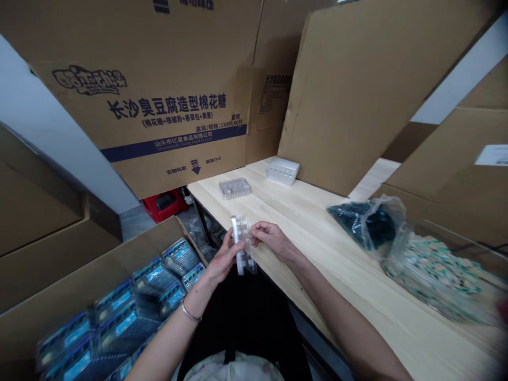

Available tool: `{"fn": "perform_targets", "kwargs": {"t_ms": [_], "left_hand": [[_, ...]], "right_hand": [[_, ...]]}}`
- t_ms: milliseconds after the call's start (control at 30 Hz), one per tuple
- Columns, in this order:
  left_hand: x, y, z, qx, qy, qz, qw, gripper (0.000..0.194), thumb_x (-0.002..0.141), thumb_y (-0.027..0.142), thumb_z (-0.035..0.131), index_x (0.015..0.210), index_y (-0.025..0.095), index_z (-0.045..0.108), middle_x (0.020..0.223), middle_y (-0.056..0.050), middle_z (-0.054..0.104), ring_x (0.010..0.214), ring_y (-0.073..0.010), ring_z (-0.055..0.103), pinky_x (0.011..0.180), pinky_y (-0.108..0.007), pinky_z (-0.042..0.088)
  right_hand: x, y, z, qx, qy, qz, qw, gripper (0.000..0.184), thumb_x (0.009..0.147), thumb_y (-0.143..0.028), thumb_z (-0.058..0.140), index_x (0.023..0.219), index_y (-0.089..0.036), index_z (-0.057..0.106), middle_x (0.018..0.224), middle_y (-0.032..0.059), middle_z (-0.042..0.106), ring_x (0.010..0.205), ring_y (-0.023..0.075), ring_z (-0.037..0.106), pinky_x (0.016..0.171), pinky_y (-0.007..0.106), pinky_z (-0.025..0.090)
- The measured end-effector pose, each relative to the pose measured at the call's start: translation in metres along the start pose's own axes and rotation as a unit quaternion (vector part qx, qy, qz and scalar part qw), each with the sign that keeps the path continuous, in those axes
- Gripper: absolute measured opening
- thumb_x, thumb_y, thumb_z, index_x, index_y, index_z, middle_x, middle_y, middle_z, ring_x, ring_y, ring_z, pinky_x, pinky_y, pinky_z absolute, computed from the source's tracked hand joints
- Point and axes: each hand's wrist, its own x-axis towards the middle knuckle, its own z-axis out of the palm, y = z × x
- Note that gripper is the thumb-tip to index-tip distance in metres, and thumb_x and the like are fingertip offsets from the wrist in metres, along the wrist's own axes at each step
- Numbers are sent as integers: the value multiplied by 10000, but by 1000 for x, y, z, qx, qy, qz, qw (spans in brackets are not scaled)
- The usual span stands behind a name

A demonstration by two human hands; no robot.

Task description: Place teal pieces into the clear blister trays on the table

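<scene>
My left hand and my right hand are raised above the table's near edge. Between them stands a clear plastic blister tray, upright, with its moulded cells visible. The left fingers grip its lower part, and the right fingertips pinch its side edge. A silver bangle circles my left wrist. A similar clear tray lies on the light wooden table, beyond my hands. Further back sits a white plastic tray.
To my left, an open cardboard box holds several blue-labelled packs in rows. On the table's right are a clear bag of dark items and a bag of patterned packets. Large printed cartons stand behind; a red crate sits below.
</scene>
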Motion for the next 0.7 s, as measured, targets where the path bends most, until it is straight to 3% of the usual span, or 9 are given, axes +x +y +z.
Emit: {"fn": "perform_targets", "kwargs": {"t_ms": [100, 167, 233, 333, 467, 600, 700], "left_hand": [[1, 1, -13, 37, 31, 21, 999, 689, 713, 376, 674, 1323, 310, 361, 1053, -49, 584, 880, -176, 581, 683, -289, 479], [1, 2, -21, 43, 59, 24, 997, 642, 707, 388, 676, 1283, 310, 405, 1008, -33, 581, 876, -164, 575, 647, -260, 479], [-1, 3, -26, 38, 71, 25, 996, 601, 697, 390, 684, 1242, 306, 446, 993, -22, 578, 866, -156, 575, 629, -246, 480], [-6, 5, -28, 28, 69, 27, 997, 580, 688, 381, 694, 1218, 300, 474, 1005, -18, 583, 845, -152, 582, 615, -239, 481], [-14, 8, -30, 32, 62, 14, 997, 558, 712, 355, 678, 1230, 337, 470, 1088, -13, 577, 913, -164, 578, 641, -245, 488], [-20, 10, -39, 29, 72, -4, 997, 561, 707, 329, 688, 1228, 337, 481, 1210, -32, 535, 997, -189, 563, 690, -266, 498], [-21, 9, -43, 18, 71, -4, 997, 563, 706, 312, 692, 1229, 333, 484, 1225, -39, 526, 1014, -195, 560, 697, -269, 502]], "right_hand": [[1, -13, -12, -90, 18, -9, 996, 125, 733, -272, 542, 717, -151, 565, 610, -6, 583, 549, 102, 539, 559, 236, 433], [6, -17, -14, -232, 30, -32, 972, 83, 730, -215, 511, 720, -159, 571, 639, 3, 596, 575, 115, 550, 572, 240, 426], [14, -12, -8, -411, 32, -44, 910, 104, 735, -168, 489, 724, -163, 592, 703, 29, 623, 648, 143, 573, 623, 258, 422], [28, 9, 11, -599, 12, 9, 801, 181, 772, -123, 449, 818, -152, 622, 847, 86, 646, 799, 203, 595, 711, 297, 423], [36, 41, 14, -640, 32, 12, 767, 278, 875, -234, 410, 1078, -129, 570, 1143, 160, 564, 1082, 271, 495, 898, 373, 363], [33, 63, -23, -668, 113, 35, 735, 655, 828, -568, 429, 1332, -150, 393, 1445, 190, 253, 1327, 383, 147, 1023, 519, 144], [31, 76, -51, -659, 113, 98, 737, 715, 830, -636, 337, 1372, -170, 345, 1475, 181, 187, 1352, 375, 78, 1029, 513, 103]]}}
